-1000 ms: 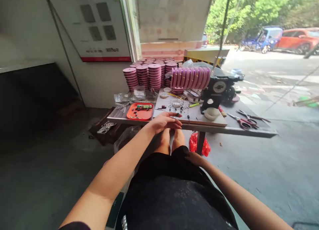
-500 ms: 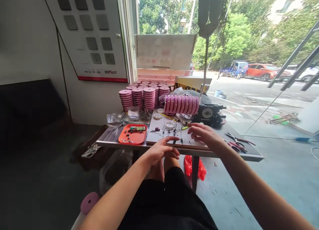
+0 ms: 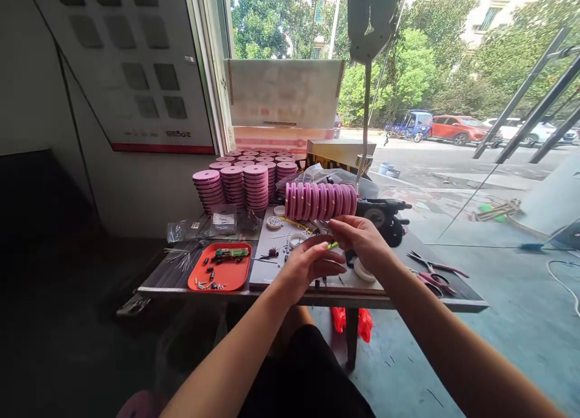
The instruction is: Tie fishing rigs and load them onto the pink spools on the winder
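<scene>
Step in hand, judged from posture: two-handed fine work just in front of the spools (image 3: 321, 202), the pink row by the black machine (image 3: 384, 218). You have both forearms reaching over the near edge of the board (image 3: 260, 274).

Grip, right hand (image 3: 366, 240): thumb and forefinger drawn close, tips up by the lower edge of the spools. Whether they touch the row or pinch something thin, such as a line, cannot be told.

Grip, left hand (image 3: 304, 267): fingers loosely curled toward the right hand, palm turned inward. Whether the tips meet on anything cannot be told; no held object can be made out.

Position: the spools lie above and beyond both hands, nearest your right fingertips; your left fingertips sit lower, a little apart from the row. The green stick (image 3: 333, 245) shows between your two hands. The white dish (image 3: 364, 272) is just below your right hand. The tray (image 3: 238, 275), with small dark parts in it, lies well to the left; the scissors (image 3: 437, 280) are to the right, beyond easy reach of the curled fingers.

Next move, judgement only: it calls for steady fingertips, a light touch at the spools, and the left hand kept close.
</scene>
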A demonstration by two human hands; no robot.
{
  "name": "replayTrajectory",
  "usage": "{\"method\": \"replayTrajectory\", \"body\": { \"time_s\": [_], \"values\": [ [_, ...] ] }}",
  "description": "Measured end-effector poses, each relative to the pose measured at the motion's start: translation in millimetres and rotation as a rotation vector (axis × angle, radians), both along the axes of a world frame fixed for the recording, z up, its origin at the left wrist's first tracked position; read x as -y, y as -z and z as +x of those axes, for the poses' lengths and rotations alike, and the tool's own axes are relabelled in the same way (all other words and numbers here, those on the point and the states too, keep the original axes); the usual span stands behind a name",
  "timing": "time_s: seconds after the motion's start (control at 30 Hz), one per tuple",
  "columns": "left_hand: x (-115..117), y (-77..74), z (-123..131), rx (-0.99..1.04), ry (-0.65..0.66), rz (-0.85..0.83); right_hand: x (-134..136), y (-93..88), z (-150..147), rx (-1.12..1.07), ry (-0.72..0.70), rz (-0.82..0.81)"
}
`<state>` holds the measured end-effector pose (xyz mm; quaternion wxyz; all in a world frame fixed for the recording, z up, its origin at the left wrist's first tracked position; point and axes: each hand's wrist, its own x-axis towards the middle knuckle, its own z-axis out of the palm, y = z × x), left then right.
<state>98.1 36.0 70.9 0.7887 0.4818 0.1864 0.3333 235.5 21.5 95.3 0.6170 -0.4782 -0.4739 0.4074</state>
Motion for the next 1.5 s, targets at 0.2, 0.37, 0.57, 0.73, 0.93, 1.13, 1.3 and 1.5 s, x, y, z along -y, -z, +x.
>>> {"method": "replayTrajectory", "body": {
  "time_s": [0.2,0.37,0.57,0.73,0.93,1.13,1.3,1.5],
  "values": [
    [-15,-10.0,18,-0.046,-0.182,-0.04,1,3.9,-4,0.02,0.051,0.022],
    [-17,-15.9,22,-0.076,-0.215,-0.072,-2,2.1,-4,-0.008,0.031,0.019],
    [-10,-13.7,16,-0.086,-0.18,-0.151,-3,4.1,0,-0.003,-0.056,-0.032],
    [1,-11.9,11,-0.087,-0.149,-0.243,4,6.1,0,-0.003,-0.105,-0.044],
    [12,-0.3,2,-0.135,-0.086,-0.323,6,10.2,2,0.005,-0.102,-0.007],
    [18,12.1,-6,-0.102,-0.083,-0.388,5,9.6,2,0.011,-0.084,-0.026],
    [21,17.3,-9,-0.07,-0.051,-0.408,4,10.6,1,0.005,-0.075,-0.02],
    [23,21.4,-12,-0.066,-0.023,-0.408,3,13.3,2,0.013,-0.072,-0.011]
  ]
}}
